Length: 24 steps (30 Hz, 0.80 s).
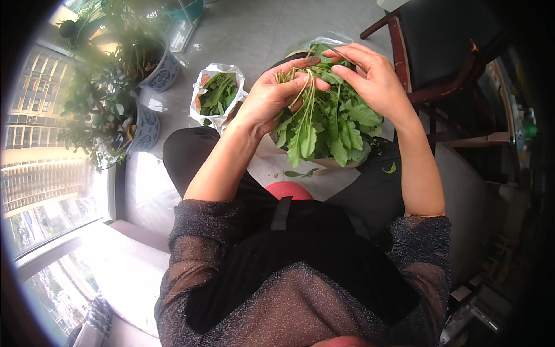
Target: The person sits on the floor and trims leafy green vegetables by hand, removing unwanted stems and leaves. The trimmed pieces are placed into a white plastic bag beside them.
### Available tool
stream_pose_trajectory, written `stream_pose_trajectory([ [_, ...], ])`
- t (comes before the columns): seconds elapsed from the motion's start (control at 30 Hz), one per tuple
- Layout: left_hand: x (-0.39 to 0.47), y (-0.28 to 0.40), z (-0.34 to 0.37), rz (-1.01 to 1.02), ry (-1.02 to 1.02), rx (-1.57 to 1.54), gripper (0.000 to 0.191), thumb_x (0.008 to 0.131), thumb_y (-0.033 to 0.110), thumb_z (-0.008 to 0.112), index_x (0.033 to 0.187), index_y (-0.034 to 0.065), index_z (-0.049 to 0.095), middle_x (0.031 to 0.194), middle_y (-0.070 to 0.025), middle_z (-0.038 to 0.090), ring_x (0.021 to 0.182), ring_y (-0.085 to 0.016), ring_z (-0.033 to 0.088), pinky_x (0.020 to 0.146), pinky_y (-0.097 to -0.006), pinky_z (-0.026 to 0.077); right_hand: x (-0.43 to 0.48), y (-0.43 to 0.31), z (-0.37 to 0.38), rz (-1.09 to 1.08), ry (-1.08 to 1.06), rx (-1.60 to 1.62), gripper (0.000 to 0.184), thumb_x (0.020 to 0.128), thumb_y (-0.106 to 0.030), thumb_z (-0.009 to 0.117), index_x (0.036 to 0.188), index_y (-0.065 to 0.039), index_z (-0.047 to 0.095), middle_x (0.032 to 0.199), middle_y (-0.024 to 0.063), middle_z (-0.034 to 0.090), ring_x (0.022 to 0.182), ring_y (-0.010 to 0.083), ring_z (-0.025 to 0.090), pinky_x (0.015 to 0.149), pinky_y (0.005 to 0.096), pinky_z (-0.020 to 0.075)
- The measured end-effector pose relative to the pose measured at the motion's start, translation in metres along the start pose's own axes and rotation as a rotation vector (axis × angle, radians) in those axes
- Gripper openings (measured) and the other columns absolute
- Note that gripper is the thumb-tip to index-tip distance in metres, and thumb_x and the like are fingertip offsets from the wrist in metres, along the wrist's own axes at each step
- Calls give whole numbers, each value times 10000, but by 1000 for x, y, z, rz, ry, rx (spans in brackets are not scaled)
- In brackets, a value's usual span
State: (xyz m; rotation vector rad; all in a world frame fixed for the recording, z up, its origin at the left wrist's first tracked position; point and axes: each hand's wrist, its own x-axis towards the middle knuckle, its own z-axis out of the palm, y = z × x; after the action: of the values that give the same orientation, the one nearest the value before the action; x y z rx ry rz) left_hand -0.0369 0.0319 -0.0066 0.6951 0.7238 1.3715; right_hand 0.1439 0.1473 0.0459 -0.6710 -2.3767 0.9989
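My left hand is closed around a bunch of leafy greens, with the thin pale stems rising between the fingers and the leaves hanging below. Beside it, my right hand is held over the top of the greens, thumb and fingers a little apart. A narrow dark strip lies along its fingers; whether it is a blade or a stem, I cannot tell. More greens lie beneath both hands, in or on a clear plastic bag, partly hidden by the leaves.
A white plastic bag of leaves stands on the grey floor to the left. Potted plants line the window. A dark wooden chair is at right. Leaf scraps lie between my legs, near a red round object.
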Motion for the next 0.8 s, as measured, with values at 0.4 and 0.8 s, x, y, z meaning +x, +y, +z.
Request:
stream_pose_trajectory([
  [0.4, -9, 1, -7, -10, 117, 82, 383, 963, 118, 538, 1301, -61, 526, 908, -31, 677, 603, -41, 448, 540, -167, 338, 2, 16, -15, 14, -27, 14, 112, 908, -75, 640, 865, 20, 601, 735, -45, 512, 669, 19, 421, 574, 217, 339],
  [0.8, -11, -7, -22, 35, 280, -81, 354, 895, 168, 507, 1109, -95, 609, 813, -23, 566, 629, -70, 417, 578, -214, 335, 18, 55, 25, 93, -11, -542, 294, 862, -285, 676, 1015, -35, 657, 967, 141, 664, 909, 345, 640, 780, 436, 503],
])
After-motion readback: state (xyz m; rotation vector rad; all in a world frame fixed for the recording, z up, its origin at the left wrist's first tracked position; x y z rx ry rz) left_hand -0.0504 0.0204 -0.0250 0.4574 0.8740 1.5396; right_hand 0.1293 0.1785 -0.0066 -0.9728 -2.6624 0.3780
